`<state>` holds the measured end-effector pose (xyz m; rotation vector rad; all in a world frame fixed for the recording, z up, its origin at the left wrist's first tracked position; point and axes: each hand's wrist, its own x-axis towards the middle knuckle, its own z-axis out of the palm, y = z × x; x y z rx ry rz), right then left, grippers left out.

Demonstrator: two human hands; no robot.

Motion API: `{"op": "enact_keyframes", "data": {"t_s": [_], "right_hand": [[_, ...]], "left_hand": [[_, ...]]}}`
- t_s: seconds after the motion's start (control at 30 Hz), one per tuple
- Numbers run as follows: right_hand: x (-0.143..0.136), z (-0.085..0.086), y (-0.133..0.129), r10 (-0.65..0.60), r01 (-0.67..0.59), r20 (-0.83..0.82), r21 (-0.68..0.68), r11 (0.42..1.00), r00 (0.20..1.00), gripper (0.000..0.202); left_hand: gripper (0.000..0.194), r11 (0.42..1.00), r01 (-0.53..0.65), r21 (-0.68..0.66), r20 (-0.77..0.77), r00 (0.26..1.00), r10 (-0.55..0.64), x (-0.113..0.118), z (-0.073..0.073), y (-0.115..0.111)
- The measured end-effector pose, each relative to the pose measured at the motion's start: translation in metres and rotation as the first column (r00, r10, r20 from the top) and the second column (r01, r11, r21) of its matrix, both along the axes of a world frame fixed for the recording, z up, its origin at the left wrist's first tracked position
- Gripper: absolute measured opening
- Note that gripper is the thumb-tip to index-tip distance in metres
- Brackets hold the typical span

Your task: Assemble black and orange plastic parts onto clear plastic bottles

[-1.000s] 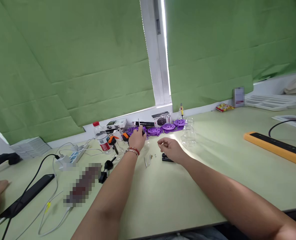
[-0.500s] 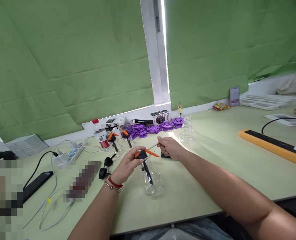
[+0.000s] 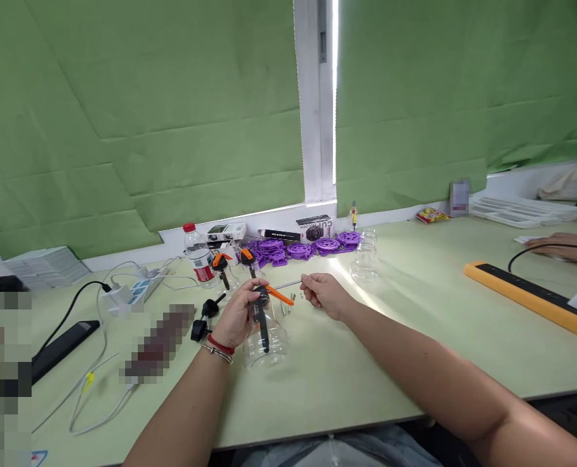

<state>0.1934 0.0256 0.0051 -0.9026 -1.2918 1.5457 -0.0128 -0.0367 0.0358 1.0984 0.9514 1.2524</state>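
One far box (image 3: 316, 231) we read as "HOLDER"; our left hand (image 3: 238, 316) grips a clear bottle (image 3: 276, 345), our right hand (image 3: 328, 296) pinches a thin rod (image 3: 288, 285).

Daylight bursts through a slit (image 3: 335, 97) right of the window frame (image 3: 311, 117), throwing pale glare on the surface (image 3: 356, 376) below it. Down left of the frame, I catch the bottle's (image 3: 274, 344) clear walls only as faint glints. Farther left, mosaic blocks (image 3: 159, 347) blot detail.

Room between packet (image 3: 432, 215) and orange strip (image 3: 526, 296)
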Motion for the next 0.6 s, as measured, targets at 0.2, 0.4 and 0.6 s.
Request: {"op": "enact_keyframes", "data": {"t_s": [0.2,0.4,0.6], "right_hand": [[-0.0002,0.0033,0.0001,0.041,-0.046,-0.044,-0.130,0.990,0.998,0.032],[-0.0017,0.0018,0.0012,0.024,-0.029,-0.047,-0.110,0.993,0.999,0.027],[-0.0037,-0.0009,0.0031,0.054,-0.048,0.039,-0.150,0.987,0.998,0.036]], "left_hand": [[0.030,1.000,0.016,0.002,0.012,1.000,-0.016,-0.0032,-0.0038,0.0020],[0.027,1.000,-0.004,-0.021,0.027,1.000,0.005,-0.0054,-0.0030,0.0034],[0.028,1.000,0.010,-0.017,0.033,0.999,-0.010,-0.0063,-0.0058,0.0047]]}}
